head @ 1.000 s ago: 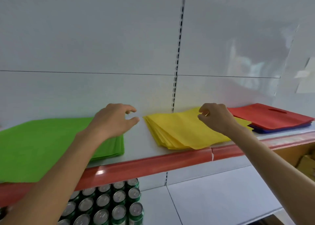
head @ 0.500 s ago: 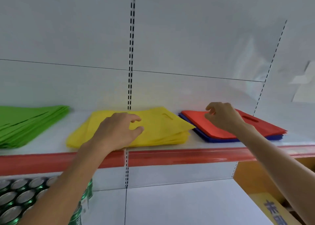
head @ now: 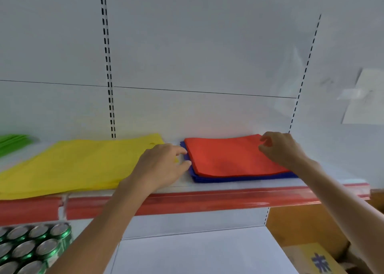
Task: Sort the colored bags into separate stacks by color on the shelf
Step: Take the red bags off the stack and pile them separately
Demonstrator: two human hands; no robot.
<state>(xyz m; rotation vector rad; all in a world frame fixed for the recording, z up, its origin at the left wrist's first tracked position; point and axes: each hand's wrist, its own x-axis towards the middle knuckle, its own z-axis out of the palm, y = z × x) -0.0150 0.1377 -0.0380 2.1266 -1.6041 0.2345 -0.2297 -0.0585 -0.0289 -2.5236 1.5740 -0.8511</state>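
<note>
Two flat, matte rectangular layers: red bags (head: 228,157) atop blue bags (head: 239,179). Left hand (head: 162,165) at their edge, right hand (head: 280,151) above; fingers loosely curled, gripping nothing.

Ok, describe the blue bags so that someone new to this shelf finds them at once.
Start at the white shelf with the red front strip, and go to its right-hand pile, beside the yellow stack. The blue bags lie at the bottom of that pile, under the red bags. Only their dark edges show along the front and left.
</note>
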